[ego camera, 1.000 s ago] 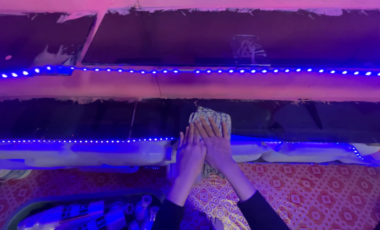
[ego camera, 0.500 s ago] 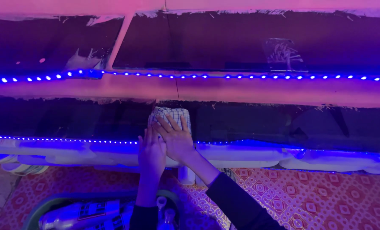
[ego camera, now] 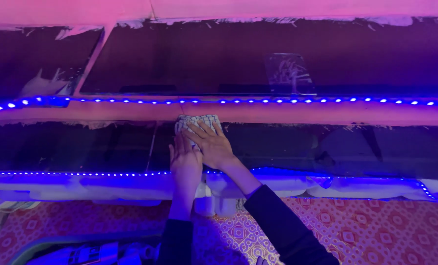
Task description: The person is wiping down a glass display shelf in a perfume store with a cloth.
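Pressing flat, both hands pin a patterned white cloth (ego camera: 198,123) against the dark glass pane (ego camera: 106,147), just under the pink frame bar (ego camera: 327,114). The right hand (ego camera: 213,145) lies over the cloth with fingers spread, and the left hand (ego camera: 184,164) rests open beside it, overlapped by the right. Compared with half a second ago, the cloth sits a little higher, now touching the bar. A tray (ego camera: 57,245) at the near left holds what may be bottles. Glass stretches open to the left and right.
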